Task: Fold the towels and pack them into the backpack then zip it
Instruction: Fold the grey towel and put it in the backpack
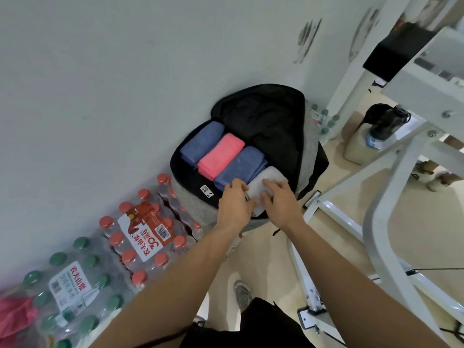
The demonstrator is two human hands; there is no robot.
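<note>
Both hands reach from bare forearms into the open backpack (263,116) and meet on the white towel (272,175); the left hand (234,202) has its fingers curled over the towel's near left edge and grips it; the right hand (281,202) lies on top of the towel, fingers spread and only slightly bent, pressing it down with nothing clasped; the two hands are close together, the towel showing between them.

The backpack lies flat and unzipped, its black flap thrown back towards the wall (100,71) and its grey outer shell showing at the near and right sides; four folded towels sit side by side in a row across its lower half; the far blue towel (202,144) is farthest from the hands, then the pink towel (221,156), then the second blue towel (241,167) just beside the left fingers; the white one closes the row at the near right corner, directly beneath the hands; each towel touches the next.

The wall is pale and plain; the floor (251,249) is beige; a white metal frame (376,222) stands to the right of the backpack; along the wall to the left lie a pack of red-capped bottles (148,232), just beside the backpack's grey shell, and nearer still a pack of green-capped bottles (70,287); a pink cloth (15,315) shows at the lower left corner; a shoe (242,295) is on the floor below the arms.
</note>
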